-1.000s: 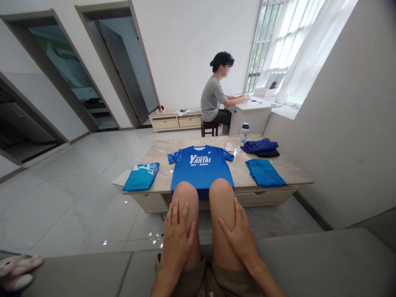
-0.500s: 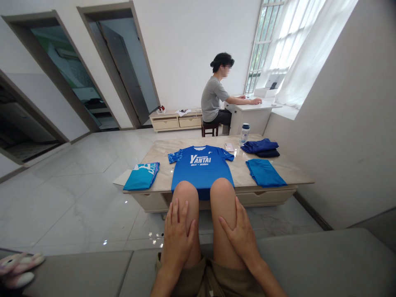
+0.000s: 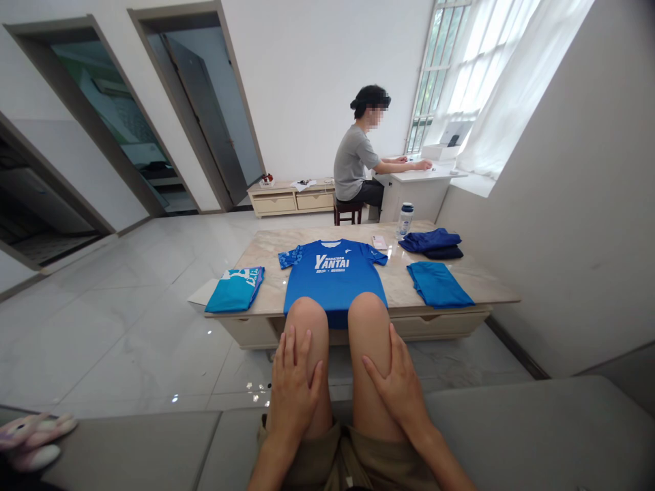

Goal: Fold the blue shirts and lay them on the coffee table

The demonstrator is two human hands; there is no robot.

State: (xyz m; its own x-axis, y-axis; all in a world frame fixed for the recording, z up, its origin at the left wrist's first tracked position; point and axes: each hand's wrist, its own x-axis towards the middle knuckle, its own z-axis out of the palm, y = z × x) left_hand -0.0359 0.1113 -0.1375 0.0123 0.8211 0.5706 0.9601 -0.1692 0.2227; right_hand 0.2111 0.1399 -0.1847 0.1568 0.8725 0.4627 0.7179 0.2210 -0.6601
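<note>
My left hand point(image 3: 295, 382) lies flat on my left thigh, fingers apart and holding nothing. On the other thigh rests my right hand point(image 3: 396, 382), also open, its thumb spread from the fingers. Beyond my knees a blue T-shirt point(image 3: 327, 279) is laid out face up, with white "Marathon Yantai" lettering and its hem draped over the near edge of the low table point(image 3: 273, 245). To its left sits a folded teal shirt point(image 3: 233, 292) with a white print. At its right lies a folded blue garment point(image 3: 440, 285), with folded dark blue clothes point(image 3: 430, 242) behind.
A water bottle point(image 3: 404, 219) and a phone point(image 3: 379, 243) are at the table's far side. Past the table, a person point(image 3: 353, 160) in grey sits at a white desk point(image 3: 419, 179). I sit on a grey sofa point(image 3: 537, 429); a plush toy point(image 3: 35, 440) lies at its left end.
Both hands have stayed on my thighs, and the clothes have not moved. The seated person's hand at the desk has shifted slightly.
</note>
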